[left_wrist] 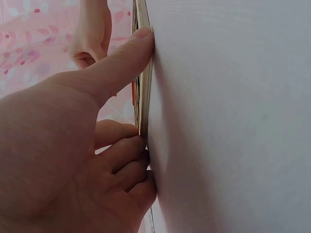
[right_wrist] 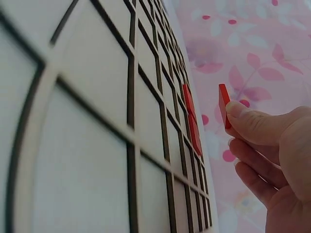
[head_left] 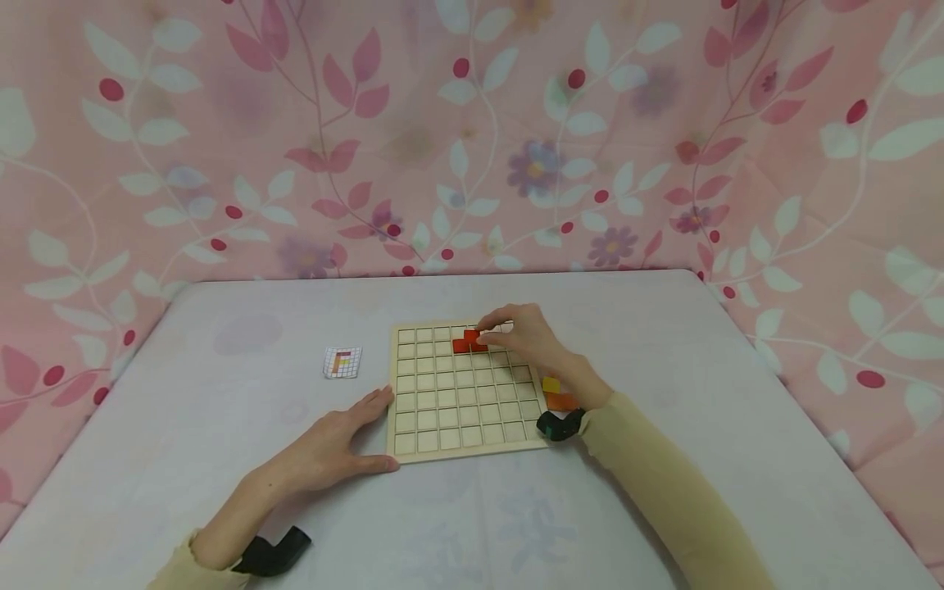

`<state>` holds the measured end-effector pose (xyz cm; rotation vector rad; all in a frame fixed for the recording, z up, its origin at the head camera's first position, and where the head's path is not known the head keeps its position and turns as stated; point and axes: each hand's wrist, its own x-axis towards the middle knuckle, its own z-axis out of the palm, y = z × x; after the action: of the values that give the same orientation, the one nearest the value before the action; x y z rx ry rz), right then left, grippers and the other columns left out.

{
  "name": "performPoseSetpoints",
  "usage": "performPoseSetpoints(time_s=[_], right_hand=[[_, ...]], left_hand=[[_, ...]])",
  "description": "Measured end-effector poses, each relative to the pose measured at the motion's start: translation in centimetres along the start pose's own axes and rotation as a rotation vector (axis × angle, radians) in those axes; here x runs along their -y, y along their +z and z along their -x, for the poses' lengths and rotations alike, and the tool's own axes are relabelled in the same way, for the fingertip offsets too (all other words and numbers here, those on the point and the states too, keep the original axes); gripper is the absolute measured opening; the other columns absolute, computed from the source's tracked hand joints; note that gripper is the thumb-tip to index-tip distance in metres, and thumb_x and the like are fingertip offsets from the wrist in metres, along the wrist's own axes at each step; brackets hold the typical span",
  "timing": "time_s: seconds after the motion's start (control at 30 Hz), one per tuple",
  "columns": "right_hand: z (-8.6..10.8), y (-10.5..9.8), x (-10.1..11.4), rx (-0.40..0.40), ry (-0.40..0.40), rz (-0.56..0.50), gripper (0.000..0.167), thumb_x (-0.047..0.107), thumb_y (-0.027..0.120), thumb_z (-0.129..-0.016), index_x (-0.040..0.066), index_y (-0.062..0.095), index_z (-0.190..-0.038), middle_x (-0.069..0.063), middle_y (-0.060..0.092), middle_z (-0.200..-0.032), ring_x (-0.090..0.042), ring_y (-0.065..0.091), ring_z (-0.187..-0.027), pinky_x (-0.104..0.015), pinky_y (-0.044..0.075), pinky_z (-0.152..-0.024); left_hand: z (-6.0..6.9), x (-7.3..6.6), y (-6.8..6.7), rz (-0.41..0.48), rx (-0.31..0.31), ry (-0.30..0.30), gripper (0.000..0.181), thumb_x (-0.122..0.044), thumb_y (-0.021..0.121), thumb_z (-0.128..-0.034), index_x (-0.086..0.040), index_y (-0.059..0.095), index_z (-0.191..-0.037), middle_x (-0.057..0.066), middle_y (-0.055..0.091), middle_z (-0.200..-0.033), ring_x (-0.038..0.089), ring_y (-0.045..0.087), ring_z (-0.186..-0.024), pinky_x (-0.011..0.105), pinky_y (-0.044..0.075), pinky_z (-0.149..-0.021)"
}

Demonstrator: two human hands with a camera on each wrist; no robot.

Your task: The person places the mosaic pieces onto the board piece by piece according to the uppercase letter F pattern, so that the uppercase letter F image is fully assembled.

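Observation:
A pale wooden grid board [head_left: 447, 399] lies on the table. My left hand [head_left: 332, 447] rests at its left side, fingers along the edge and thumb at the near-left corner; the left wrist view shows this thumb [left_wrist: 127, 57] against the board's edge. Over the far part of the board, my right hand [head_left: 527, 334] pinches a square red tile [right_wrist: 223, 104] between thumb and fingers. That tile is held apart from the board surface. Two red tiles [right_wrist: 191, 119] sit side by side in grid cells close to it.
Left of the board lies a small printed card [head_left: 342, 362] with a coloured grid pattern. Beside the board's right edge are a yellow tile [head_left: 551, 384] and orange tiles [head_left: 560, 401], partly hidden by the right wrist. A floral cloth [head_left: 472, 139] hangs behind the white-covered table [head_left: 457, 524].

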<state>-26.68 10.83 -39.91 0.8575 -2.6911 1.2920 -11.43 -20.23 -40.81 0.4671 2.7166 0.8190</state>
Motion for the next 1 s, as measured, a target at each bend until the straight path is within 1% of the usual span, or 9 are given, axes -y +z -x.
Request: performPoseSetpoints(time_s=[0.17, 0.27, 0.4, 0.53, 0.6, 0.7, 0.77, 0.83, 1.0], right_hand=[[-1.2, 1.4, 0.6, 0.018, -0.039, 0.063, 0.014, 0.015, 0.080, -0.086, 0.008, 0.079, -0.098, -0.005, 0.078, -0.097, -0.025, 0.070, -0.100, -0.046, 0.052, -0.095], [-1.7, 2.1, 0.7, 0.027, -0.020, 0.069, 0.015, 0.017, 0.080, -0.086, 0.010, 0.080, -0.098, -0.003, 0.078, -0.097, -0.023, 0.069, -0.100, -0.043, 0.053, -0.095], [-2.1, 2.7, 0.9, 0.022, -0.003, 0.047, 0.014, 0.017, 0.080, -0.085, 0.011, 0.080, -0.098, -0.002, 0.078, -0.096, -0.022, 0.069, -0.101, -0.043, 0.053, -0.094], [-2.2, 3.3, 1.0, 0.012, -0.011, 0.041, 0.012, 0.017, 0.080, -0.086, 0.012, 0.080, -0.096, -0.002, 0.078, -0.095, -0.022, 0.070, -0.099, -0.041, 0.053, -0.094], [-2.2, 3.7, 0.9, 0.011, 0.008, 0.027, 0.011, 0.018, 0.080, -0.086, 0.013, 0.080, -0.096, -0.002, 0.078, -0.095, -0.020, 0.071, -0.098, -0.037, 0.054, -0.092], [-2.0, 4.2, 0.7, 0.014, 0.055, -0.018, 0.012, 0.019, 0.080, -0.086, 0.014, 0.080, -0.096, -0.002, 0.076, -0.100, -0.018, 0.072, -0.096, -0.031, 0.056, -0.088], [-1.8, 4.5, 0.4, 0.014, 0.070, -0.048, 0.012, 0.020, 0.080, -0.086, 0.015, 0.080, -0.097, -0.003, 0.075, -0.103, -0.018, 0.073, -0.096, -0.029, 0.058, -0.085], [-1.8, 4.8, 0.1, 0.016, 0.066, -0.061, 0.014, 0.020, 0.079, -0.087, 0.015, 0.079, -0.100, -0.003, 0.073, -0.106, -0.017, 0.073, -0.096, -0.027, 0.058, -0.083], [-1.7, 5.2, -0.5, 0.012, 0.046, -0.059, 0.016, 0.020, 0.078, -0.088, 0.015, 0.079, -0.102, -0.002, 0.073, -0.105, -0.015, 0.071, -0.097, -0.025, 0.057, -0.083]], left_hand=[[0.0, 0.0, 0.0, 0.005, 0.003, -0.009, 0.101, -0.057, 0.079, -0.0774, -0.015, 0.033, -0.157, 0.009, 0.030, -0.163, 0.034, 0.028, -0.150, 0.061, 0.029, -0.115], [-0.1, 0.1, 0.0, 0.010, 0.011, -0.016, 0.102, -0.058, 0.079, -0.0776, -0.015, 0.032, -0.158, 0.009, 0.029, -0.164, 0.035, 0.027, -0.150, 0.060, 0.029, -0.115], [-0.2, 0.1, -0.1, 0.011, 0.014, -0.020, 0.102, -0.058, 0.078, -0.0776, -0.016, 0.031, -0.158, 0.009, 0.028, -0.164, 0.035, 0.027, -0.150, 0.060, 0.029, -0.115], [-0.2, 0.2, -0.2, 0.003, 0.010, -0.014, 0.102, -0.058, 0.078, -0.0780, -0.016, 0.031, -0.158, 0.010, 0.029, -0.164, 0.035, 0.029, -0.149, 0.059, 0.031, -0.115], [-0.2, 0.2, -0.2, 0.004, 0.012, -0.015, 0.102, -0.058, 0.078, -0.0780, -0.016, 0.031, -0.158, 0.009, 0.029, -0.164, 0.035, 0.029, -0.149, 0.059, 0.031, -0.115], [-0.2, 0.1, -0.2, 0.008, 0.016, -0.022, 0.102, -0.059, 0.077, -0.0779, -0.017, 0.031, -0.158, 0.009, 0.029, -0.164, 0.036, 0.029, -0.149, 0.060, 0.031, -0.115], [-0.1, 0.1, -0.2, 0.009, 0.017, -0.023, 0.102, -0.059, 0.078, -0.0781, -0.017, 0.031, -0.158, 0.009, 0.029, -0.164, 0.036, 0.029, -0.149, 0.060, 0.031, -0.115], [0.0, 0.0, -0.3, 0.005, 0.012, -0.025, 0.102, -0.058, 0.078, -0.0781, -0.016, 0.031, -0.158, 0.010, 0.029, -0.164, 0.036, 0.029, -0.149, 0.061, 0.030, -0.115], [0.0, 0.0, -0.3, 0.004, 0.012, -0.018, 0.102, -0.059, 0.077, -0.0783, -0.016, 0.031, -0.158, 0.010, 0.029, -0.164, 0.036, 0.028, -0.149, 0.062, 0.030, -0.114]])
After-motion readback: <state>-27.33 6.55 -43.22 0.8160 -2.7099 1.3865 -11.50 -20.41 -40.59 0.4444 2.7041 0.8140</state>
